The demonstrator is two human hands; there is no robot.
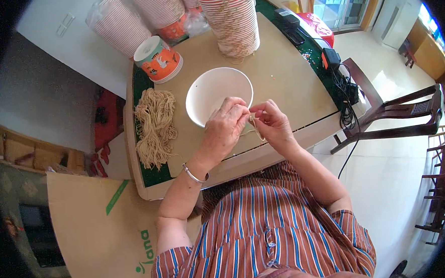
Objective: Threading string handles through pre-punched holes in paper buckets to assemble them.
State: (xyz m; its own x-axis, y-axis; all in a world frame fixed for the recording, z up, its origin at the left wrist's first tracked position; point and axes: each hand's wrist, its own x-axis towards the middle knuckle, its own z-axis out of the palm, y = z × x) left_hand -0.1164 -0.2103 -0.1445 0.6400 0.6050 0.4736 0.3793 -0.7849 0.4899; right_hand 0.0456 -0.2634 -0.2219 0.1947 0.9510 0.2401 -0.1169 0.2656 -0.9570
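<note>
Where the two hands meet above the near edge of the table (pixel 280 85), a short length of tan string (pixel 255 132) runs between them.

Left hand (pixel 225 129): fingers pinched together on the string's left end, knuckles over the near rim of the bowl; a metal bangle (pixel 193 175) on the wrist.

Right hand (pixel 272 122): thumb and forefinger pinched on the string's right end, just right of the left hand, fingertips almost touching it. A loop of the string hangs below and between the two hands.

Bowl (pixel 215 91): white paper, upright, on the table just far of the hands; its near rim is partly hidden by the left hand.

String bundle (pixel 155 126): a thick hank of the same tan string, lying on the table's left side, well left of the hands.

Cup stacks (pixel 234 20): tall nested paper bowls with striped rims, at the far edge; more stacks (pixel 126 25) in plastic wrap at the far left, leaning.

Short stack (pixel 157 59): orange-printed bowls lying tilted, far left of the white bowl.

Black devices and cables (pixel 343 90): at the table's right edge.

Chair (pixel 407 111): dark wood, on the floor to the right.

Cardboard sheet (pixel 101 231): on the floor, near left.

Shirt (pixel 257 233): striped, at the near edge.
</note>
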